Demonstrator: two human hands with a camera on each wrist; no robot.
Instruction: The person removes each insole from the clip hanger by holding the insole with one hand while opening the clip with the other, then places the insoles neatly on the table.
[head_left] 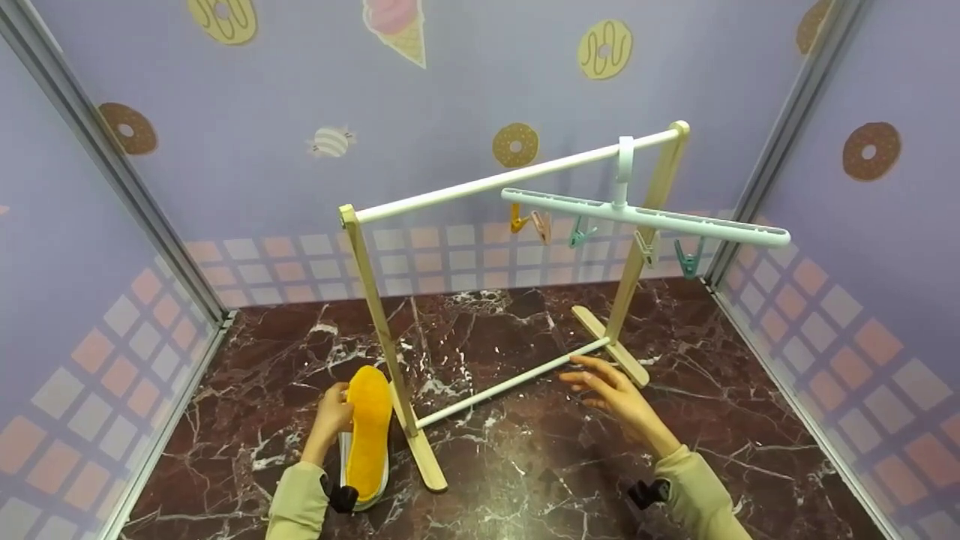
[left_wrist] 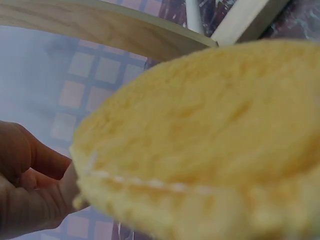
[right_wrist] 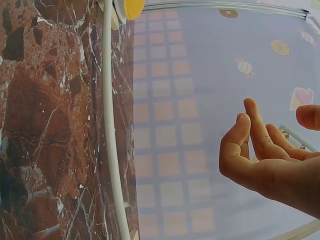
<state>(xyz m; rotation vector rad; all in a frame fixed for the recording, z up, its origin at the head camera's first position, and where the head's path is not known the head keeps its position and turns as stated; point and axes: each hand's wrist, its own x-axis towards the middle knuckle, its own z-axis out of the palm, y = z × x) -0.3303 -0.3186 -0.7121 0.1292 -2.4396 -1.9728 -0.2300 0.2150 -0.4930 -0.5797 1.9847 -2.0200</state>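
Note:
A plush yellow insole (head_left: 369,431) is gripped at its left edge by my left hand (head_left: 331,416), just left of the rack's near leg. White stitching runs along the rim of the yellow insole (left_wrist: 200,125) in the left wrist view. Partly hidden beneath it, a white-grey edge (head_left: 345,450) shows; I cannot tell whether it is a separate piece. My right hand (head_left: 619,397), fingers loosely bent and holding nothing, hovers in front of the lower white bar (head_left: 517,380) of the rack. In the right wrist view the thumb and fingers (right_wrist: 262,135) are apart.
A wooden drying rack (head_left: 373,300) with a white top bar stands on the dark red marble surface (head_left: 510,480). From the bar hangs a pale green hanger (head_left: 667,219) with several small clips (head_left: 688,260), sticking out toward the right. Patterned walls (head_left: 450,112) enclose the space.

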